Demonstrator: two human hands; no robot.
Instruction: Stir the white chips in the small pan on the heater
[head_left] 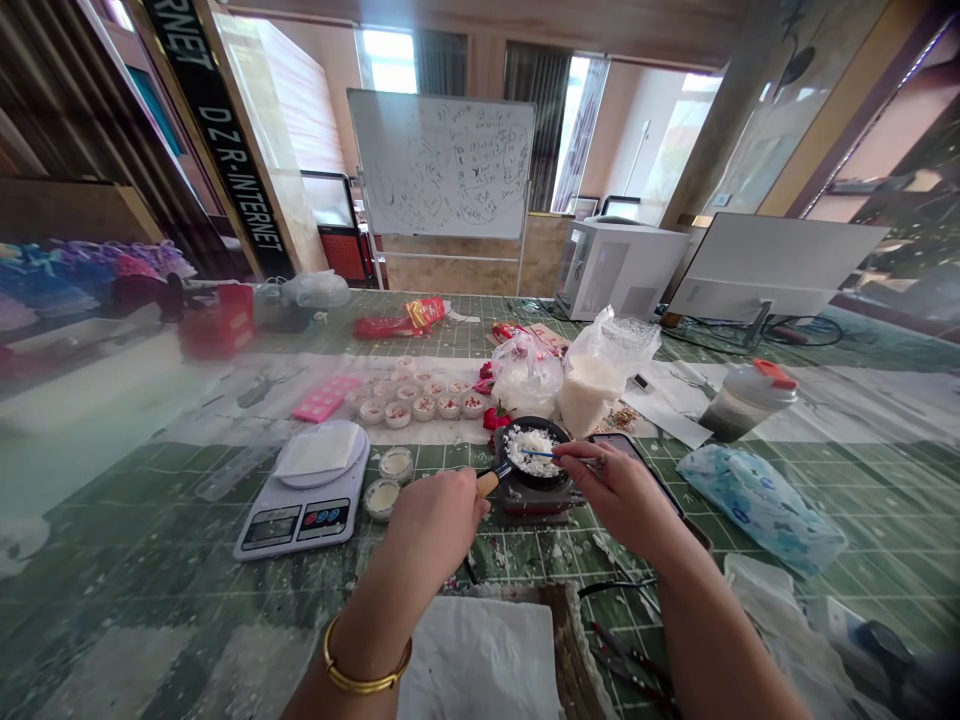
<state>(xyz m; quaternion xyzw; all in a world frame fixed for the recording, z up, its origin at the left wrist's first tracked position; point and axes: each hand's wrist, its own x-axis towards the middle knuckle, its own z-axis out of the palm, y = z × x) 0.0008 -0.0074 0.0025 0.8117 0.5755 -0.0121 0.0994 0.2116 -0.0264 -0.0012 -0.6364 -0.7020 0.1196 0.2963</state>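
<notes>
A small black frying pan [559, 432] holds white flakes or chunks [531, 442] and rests on a compact dark burner or hot plate [529, 505]. My left hand [442, 510] is wrapped round the pan's wooden handle [489, 483]. Between the fingertips of my right hand [611, 485] is a thin blue stick [538, 454], its far end among the white chunks. Two small cups of pale, creamy material, one of them a glass-like cup [382, 498], stand left of the pan. Behind them several cups topped with red bits [424, 407] are grouped together.
A white kitchen scale [300, 500] stands on the left, near a pink mould [326, 398]. Bags of white granules [592, 390] sit behind the pan. To the right are a phone [637, 455], a shaker bottle [746, 400] and a wipes pack [761, 505]. Pliers [630, 660] lie in front.
</notes>
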